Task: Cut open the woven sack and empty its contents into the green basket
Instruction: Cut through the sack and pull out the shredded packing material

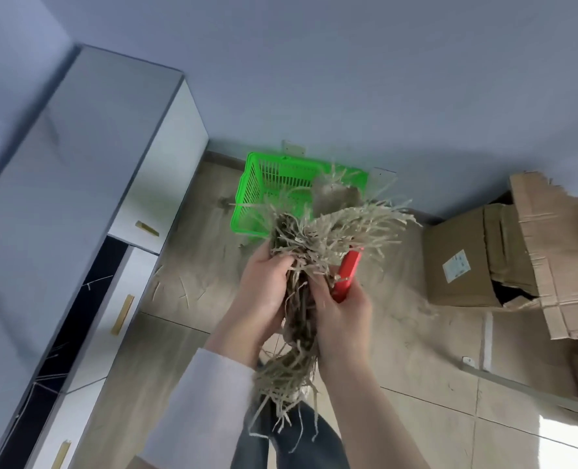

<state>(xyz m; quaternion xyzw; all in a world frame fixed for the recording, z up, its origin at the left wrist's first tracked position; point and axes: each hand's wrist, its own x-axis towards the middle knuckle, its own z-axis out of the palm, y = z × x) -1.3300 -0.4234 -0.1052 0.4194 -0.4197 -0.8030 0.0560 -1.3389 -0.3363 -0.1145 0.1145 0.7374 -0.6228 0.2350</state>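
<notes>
A bundle of shredded paper strips [318, 238] is clasped between both hands. The left hand [264, 286] curls round one side, and the right hand [341, 316] presses the other while gripping a red-handled tool [346, 275], perhaps a cutter. Just beyond the hands, the green basket [257, 184] stands on the floor [196, 282], with strips trailing over it. Cardboard boxes [456, 258] lie to the right of the hands.

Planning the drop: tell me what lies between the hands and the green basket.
Head view: the fanned top of the paper-strip bundle, gripped by the left hand and right hand, fills that stretch and overlaps the green basket.
</notes>
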